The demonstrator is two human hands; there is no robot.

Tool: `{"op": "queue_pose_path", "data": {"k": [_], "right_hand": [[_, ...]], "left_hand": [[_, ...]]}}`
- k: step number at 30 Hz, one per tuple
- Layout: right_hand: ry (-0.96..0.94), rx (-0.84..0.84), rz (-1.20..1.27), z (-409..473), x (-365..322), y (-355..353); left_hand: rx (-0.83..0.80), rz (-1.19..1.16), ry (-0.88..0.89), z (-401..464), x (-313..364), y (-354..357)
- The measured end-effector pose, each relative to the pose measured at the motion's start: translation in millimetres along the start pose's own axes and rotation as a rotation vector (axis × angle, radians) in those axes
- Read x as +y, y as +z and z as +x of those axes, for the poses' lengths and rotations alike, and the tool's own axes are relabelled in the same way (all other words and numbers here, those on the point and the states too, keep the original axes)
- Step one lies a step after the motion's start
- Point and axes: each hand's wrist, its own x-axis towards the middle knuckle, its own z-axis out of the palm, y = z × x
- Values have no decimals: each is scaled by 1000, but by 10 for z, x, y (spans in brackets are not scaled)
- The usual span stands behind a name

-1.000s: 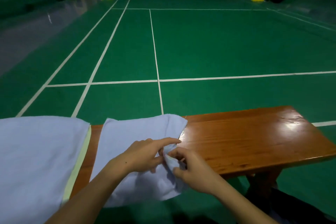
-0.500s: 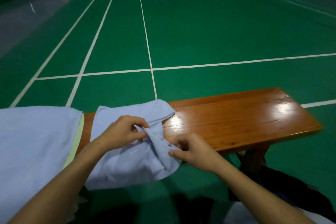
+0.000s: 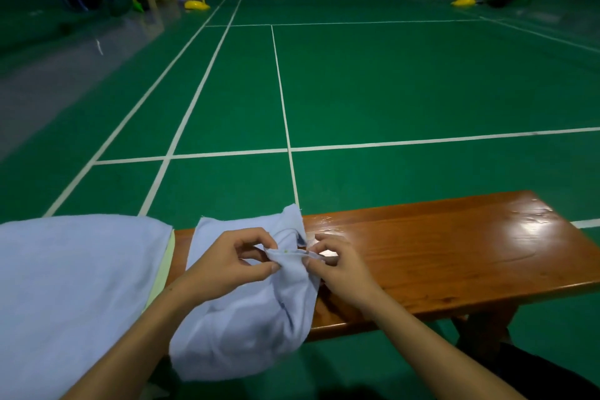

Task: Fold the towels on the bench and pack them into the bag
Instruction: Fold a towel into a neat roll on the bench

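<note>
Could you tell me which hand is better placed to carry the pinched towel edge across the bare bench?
Probably the right hand: it pinches the towel edge nearest the bare bench; the left hand lies over the towel.

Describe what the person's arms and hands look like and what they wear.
Both forearms are bare up to the frame edge: no sleeves, gloves, watch or bracelet show. The left hand and the right hand carry no rings that can be seen; fingernails look short and unpainted.

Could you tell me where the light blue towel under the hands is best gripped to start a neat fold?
Probably along the hemmed edge of the light blue towel, where the left hand and right hand pinch it, coming from above. That edge is gathered up, while the rest drapes limply over the bench front, so spreading the pinch toward the corners should straighten it.
</note>
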Motion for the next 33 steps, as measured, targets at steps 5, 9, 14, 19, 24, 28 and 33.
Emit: {"op": "queue_pose_path", "data": {"k": [5,9,14,19,24,28,33], "right_hand": [[-1,-103,356,94,23,91],[-11,-146,489,100,-74,140],[-48,-101,310,153,-207,-28],[-205,-114,-77,198,-385,-265],[-432,-59,-554,236,-701,-371],[-599,85,-690,253,-1032,-433],[-587,372,-643,172,-1445,-426]], "left_hand": [[62,-108,2,-39,9,-72],[85,-151,26,-63,30,-144],[147,-33,40,-117,26,-318],[244,509,66,-160,44,-542],[339,736,254,-104,181,-634],[387,595,302,-40,407,-658],[520,118,246,35,722,-636]]}}
